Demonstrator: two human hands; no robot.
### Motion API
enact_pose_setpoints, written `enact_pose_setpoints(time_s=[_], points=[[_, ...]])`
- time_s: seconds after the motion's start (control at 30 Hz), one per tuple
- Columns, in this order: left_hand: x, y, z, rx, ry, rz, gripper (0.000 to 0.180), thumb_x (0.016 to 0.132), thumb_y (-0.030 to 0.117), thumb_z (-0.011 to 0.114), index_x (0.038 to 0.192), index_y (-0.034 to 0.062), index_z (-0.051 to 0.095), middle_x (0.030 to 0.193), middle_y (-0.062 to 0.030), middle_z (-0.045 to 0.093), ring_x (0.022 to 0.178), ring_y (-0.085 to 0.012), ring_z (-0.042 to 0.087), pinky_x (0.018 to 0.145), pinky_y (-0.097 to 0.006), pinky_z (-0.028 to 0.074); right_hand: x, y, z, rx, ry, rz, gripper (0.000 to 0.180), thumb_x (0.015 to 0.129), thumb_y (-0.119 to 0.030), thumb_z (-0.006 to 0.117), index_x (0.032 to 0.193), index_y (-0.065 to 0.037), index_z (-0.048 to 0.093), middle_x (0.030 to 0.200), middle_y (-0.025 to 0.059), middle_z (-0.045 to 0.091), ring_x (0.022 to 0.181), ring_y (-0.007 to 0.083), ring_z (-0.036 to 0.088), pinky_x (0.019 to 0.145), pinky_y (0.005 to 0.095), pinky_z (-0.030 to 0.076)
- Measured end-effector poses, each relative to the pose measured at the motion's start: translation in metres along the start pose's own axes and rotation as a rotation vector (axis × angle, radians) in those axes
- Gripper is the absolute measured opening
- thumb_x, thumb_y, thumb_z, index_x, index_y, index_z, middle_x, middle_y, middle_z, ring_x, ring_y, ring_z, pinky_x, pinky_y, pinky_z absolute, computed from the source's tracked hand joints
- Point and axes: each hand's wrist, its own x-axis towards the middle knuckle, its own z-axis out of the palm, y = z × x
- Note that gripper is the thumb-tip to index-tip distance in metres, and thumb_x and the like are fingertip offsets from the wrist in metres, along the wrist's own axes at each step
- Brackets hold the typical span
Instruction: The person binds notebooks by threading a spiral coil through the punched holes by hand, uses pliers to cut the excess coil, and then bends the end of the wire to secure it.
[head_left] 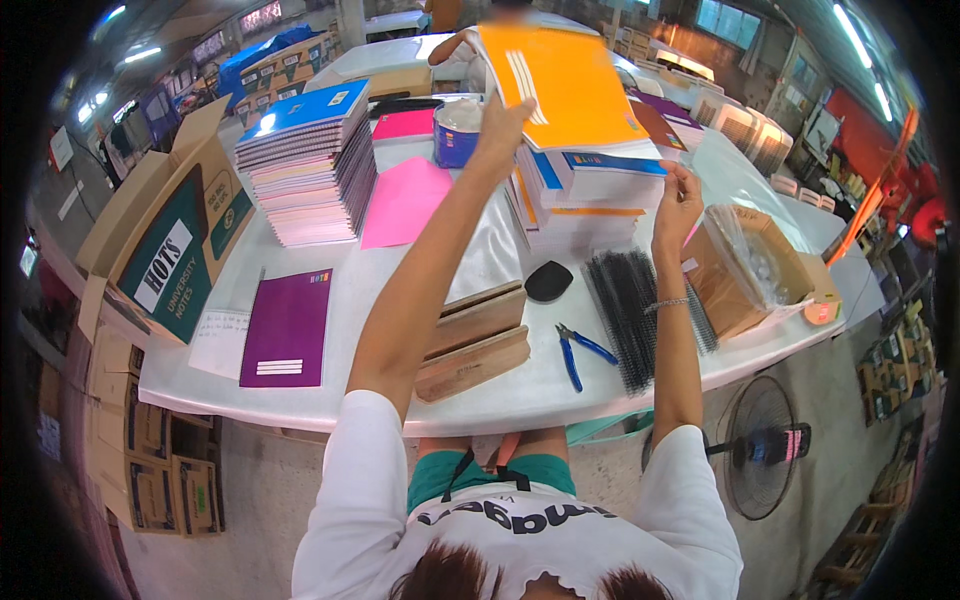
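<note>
From my end of the head camera, I take the book pile (pixel 575 238) as my landmark. The left hand (pixel 504 128) has its grip closed on the left edge of an orange book (pixel 580 90), which is tilted over the top of the pile; I can't tell whether its lower edge touches. The right hand (pixel 680 198) is at the pile's right side, its grip narrow at the corner of a blue-covered book (pixel 615 163) on top; I can't make out whether it pinches that corner or only touches it.

I judge the step in hand to be sorting the orange book from the one beneath. The next move seems to call for a firm left grip and a light right one, so the pile stays square.

Nearer the wearer than the pile, I see a black pad (pixel 549 281), wooden blocks (pixel 475 360) and blue pliers (pixel 587 345) on the desk (pixel 350 385). Dark wire coils (pixel 618 310) lie to its near right, and a spiral-bound stack (pixel 310 170) stands to its left.
</note>
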Motion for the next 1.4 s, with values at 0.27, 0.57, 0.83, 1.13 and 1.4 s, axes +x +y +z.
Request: enact_pose_setpoints(time_s=[0.27, 0.57, 0.83, 1.13, 1.4], points=[[-0.081, 0.104, -0.043, 0.427, -0.150, 0.338, 0.035, 0.091, 0.021, 0.059, 0.119, -0.0002, 0.055, 0.104, -0.0077, 0.064, 0.091, -0.0136, 0.061, 0.083, -0.027, 0.047, -0.034, -0.070, -0.018, 0.326, -0.206, 0.131, 0.052, 0.096, -0.024, 0.055, 0.141, -0.005, 0.035, 0.124, 0.0125, 0.055, 0.119, 0.0193, 0.048, 0.103, 0.0342, 0.038], [-0.187, 0.096, -0.065, 0.598, -0.236, 0.178, 0.030, 0.093, 0.012, 0.056, 0.121, 0.0004, 0.055, 0.095, -0.0067, 0.057, 0.085, -0.0136, 0.052, 0.076, -0.026, 0.044, -0.115, -0.041, -0.012, 0.863, -0.427, 0.560, 0.050, 0.091, 0.001, 0.055, 0.135, -0.005, 0.032, 0.125, 0.0114, 0.055, 0.113, 0.0174, 0.055, 0.097, 0.0323, 0.046], [-0.188, 0.068, -0.075, 0.713, -0.308, 0.183, 0.030, 0.093, 0.017, 0.058, 0.117, 0.0002, 0.056, 0.095, -0.0082, 0.057, 0.082, -0.0152, 0.052, 0.076, -0.027, 0.043, -0.144, 0.005, 0.013, 0.930, -0.436, 0.646, 0.041, 0.092, -0.002, 0.057, 0.129, -0.005, 0.040, 0.123, 0.0059, 0.056, 0.112, 0.0135, 0.055, 0.096, 0.0300, 0.046], [-0.187, 0.069, -0.068, 0.725, -0.291, 0.219, 0.028, 0.094, 0.014, 0.054, 0.119, 0.0006, 0.055, 0.095, -0.0089, 0.058, 0.083, -0.0160, 0.054, 0.077, -0.028, 0.043, -0.145, 0.007, 0.020, 0.947, -0.428, 0.687, 0.042, 0.091, -0.003, 0.058, 0.129, -0.006, 0.040, 0.123, 0.0053, 0.055, 0.110, 0.0140, 0.056, 0.095, 0.0301, 0.048], [-0.178, 0.065, -0.059, 0.771, -0.294, 0.259, 0.030, 0.093, 0.015, 0.054, 0.119, 0.0014, 0.056, 0.094, -0.0120, 0.060, 0.084, -0.0186, 0.056, 0.078, -0.030, 0.044, -0.150, 0.023, 0.022, 0.993, -0.397, 0.721, 0.042, 0.091, -0.001, 0.058, 0.128, -0.007, 0.040, 0.124, 0.0058, 0.055, 0.113, 0.0152, 0.056, 0.094, 0.0313, 0.050]])
